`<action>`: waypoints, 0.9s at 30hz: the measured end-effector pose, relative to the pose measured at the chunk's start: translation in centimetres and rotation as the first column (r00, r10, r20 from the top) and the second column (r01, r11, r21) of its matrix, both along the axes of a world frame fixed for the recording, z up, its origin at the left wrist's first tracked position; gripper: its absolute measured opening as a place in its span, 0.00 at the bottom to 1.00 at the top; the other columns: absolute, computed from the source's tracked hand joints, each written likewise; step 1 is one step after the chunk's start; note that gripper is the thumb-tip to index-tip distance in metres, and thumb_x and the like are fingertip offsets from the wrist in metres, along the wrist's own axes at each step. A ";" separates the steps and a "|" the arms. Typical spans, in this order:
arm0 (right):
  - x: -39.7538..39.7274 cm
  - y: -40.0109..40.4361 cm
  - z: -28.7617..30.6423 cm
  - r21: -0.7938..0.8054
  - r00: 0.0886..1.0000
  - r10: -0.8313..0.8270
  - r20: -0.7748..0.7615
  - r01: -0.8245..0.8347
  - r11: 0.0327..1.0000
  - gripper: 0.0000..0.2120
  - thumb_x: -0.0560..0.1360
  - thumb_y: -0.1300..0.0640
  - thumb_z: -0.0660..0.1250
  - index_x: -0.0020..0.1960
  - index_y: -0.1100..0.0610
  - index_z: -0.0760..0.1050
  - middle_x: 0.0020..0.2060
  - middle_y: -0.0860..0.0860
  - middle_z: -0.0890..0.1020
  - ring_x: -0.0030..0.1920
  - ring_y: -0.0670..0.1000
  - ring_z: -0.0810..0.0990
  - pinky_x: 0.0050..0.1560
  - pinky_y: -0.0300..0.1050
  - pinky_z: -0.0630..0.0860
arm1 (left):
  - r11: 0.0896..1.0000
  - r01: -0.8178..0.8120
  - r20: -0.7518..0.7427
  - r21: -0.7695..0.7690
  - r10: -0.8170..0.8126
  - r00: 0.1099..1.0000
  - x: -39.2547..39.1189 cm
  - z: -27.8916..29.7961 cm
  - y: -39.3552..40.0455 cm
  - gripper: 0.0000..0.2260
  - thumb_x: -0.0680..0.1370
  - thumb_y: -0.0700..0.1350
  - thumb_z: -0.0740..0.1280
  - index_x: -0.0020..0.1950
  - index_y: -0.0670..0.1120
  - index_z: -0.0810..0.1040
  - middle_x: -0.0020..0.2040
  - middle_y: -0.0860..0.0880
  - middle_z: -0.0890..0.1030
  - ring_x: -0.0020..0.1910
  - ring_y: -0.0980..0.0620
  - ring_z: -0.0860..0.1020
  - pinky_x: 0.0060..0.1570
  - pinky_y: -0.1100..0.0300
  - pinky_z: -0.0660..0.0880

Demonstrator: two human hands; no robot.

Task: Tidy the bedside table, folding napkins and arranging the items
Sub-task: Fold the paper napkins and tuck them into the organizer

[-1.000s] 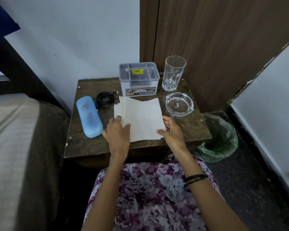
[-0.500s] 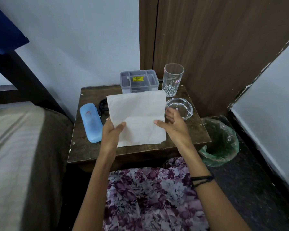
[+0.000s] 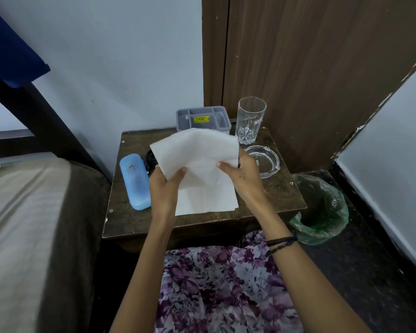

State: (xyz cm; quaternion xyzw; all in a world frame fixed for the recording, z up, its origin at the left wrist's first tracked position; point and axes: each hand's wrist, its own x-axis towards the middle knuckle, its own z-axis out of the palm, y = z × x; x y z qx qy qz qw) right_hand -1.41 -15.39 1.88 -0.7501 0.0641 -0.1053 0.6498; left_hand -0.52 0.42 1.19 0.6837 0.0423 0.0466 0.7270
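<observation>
A white napkin (image 3: 197, 155) is lifted above the dark wooden bedside table (image 3: 125, 219). My left hand (image 3: 165, 186) pinches its lower left edge and my right hand (image 3: 241, 173) pinches its right edge. More white napkins (image 3: 207, 200) lie flat on the table under my hands. A blue case (image 3: 135, 182) lies at the table's left. A grey compartment box (image 3: 203, 117) stands at the back, partly hidden by the raised napkin. A tall glass (image 3: 250, 120) and a glass ashtray (image 3: 264, 159) stand at the right. A black cable (image 3: 150, 158) peeks out behind the napkin.
A bed (image 3: 22, 224) borders the table on the left. On the floor to the right stands a bin lined with a green bag (image 3: 322, 210). Behind the table are a wall and a brown wooden door (image 3: 310, 68).
Both hands lifted one napkin off the stack on the table and raised it; its top is now bending while the other napkins stay flat below.
</observation>
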 end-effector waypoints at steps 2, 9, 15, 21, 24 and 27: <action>-0.1 0.1 -0.6 -0.038 0.999 -0.039 0.024 0.040 0.999 0.15 0.74 0.63 0.67 0.52 0.44 0.72 0.44 0.37 0.79 0.44 0.32 0.79 0.42 0.28 0.76 | 1.000 -0.028 0.005 0.014 0.027 1.000 0.0 -0.4 -0.2 0.13 0.75 0.38 0.67 0.49 0.57 0.75 0.47 0.59 0.80 0.42 0.68 0.79 0.38 0.74 0.75; -0.8 0.6 -3.5 -0.225 0.993 0.024 -0.116 -0.049 0.973 0.18 0.76 0.61 0.62 0.66 0.55 0.69 0.51 0.43 0.77 0.53 0.45 0.77 0.52 0.36 0.70 | 0.978 0.072 -0.147 0.197 -0.043 0.988 -0.4 -2.9 -1.0 0.15 0.77 0.41 0.64 0.64 0.42 0.73 0.57 0.47 0.79 0.53 0.50 0.77 0.48 0.60 0.74; -0.7 1.1 -3.2 -0.182 0.998 -0.014 -0.058 0.003 0.983 0.17 0.77 0.60 0.61 0.66 0.55 0.68 0.50 0.41 0.76 0.47 0.33 0.75 0.46 0.26 0.69 | 0.978 0.010 -0.108 0.207 0.013 0.994 -0.5 -2.3 -0.4 0.07 0.78 0.42 0.62 0.55 0.49 0.74 0.44 0.60 0.78 0.41 0.65 0.78 0.34 0.72 0.73; -2.2 1.9 -1.7 -0.199 0.995 -0.054 0.086 0.070 0.977 0.35 0.77 0.64 0.61 0.75 0.44 0.47 0.66 0.43 0.69 0.62 0.44 0.73 0.58 0.35 0.71 | 0.950 0.030 -0.076 0.311 -0.007 0.997 -1.3 -1.2 -1.0 0.18 0.77 0.41 0.63 0.66 0.49 0.67 0.52 0.57 0.75 0.49 0.57 0.76 0.45 0.67 0.73; -3.0 1.8 -1.3 -0.474 0.991 0.033 0.132 0.033 0.880 0.27 0.79 0.66 0.56 0.74 0.46 0.59 0.65 0.52 0.71 0.58 0.49 0.74 0.58 0.32 0.68 | 0.911 0.013 0.048 0.413 -0.036 0.998 -2.1 -0.7 -1.2 0.35 0.77 0.37 0.63 0.75 0.57 0.47 0.59 0.57 0.71 0.53 0.57 0.73 0.55 0.62 0.70; -3.4 1.7 -1.0 -0.629 0.997 0.070 0.045 -0.026 0.777 0.23 0.77 0.70 0.55 0.67 0.53 0.72 0.60 0.55 0.72 0.53 0.54 0.79 0.56 0.48 0.78 | 0.844 0.046 0.103 0.535 -0.120 0.987 -2.5 -0.5 -1.4 0.38 0.78 0.36 0.61 0.72 0.65 0.40 0.64 0.49 0.74 0.56 0.51 0.76 0.58 0.54 0.72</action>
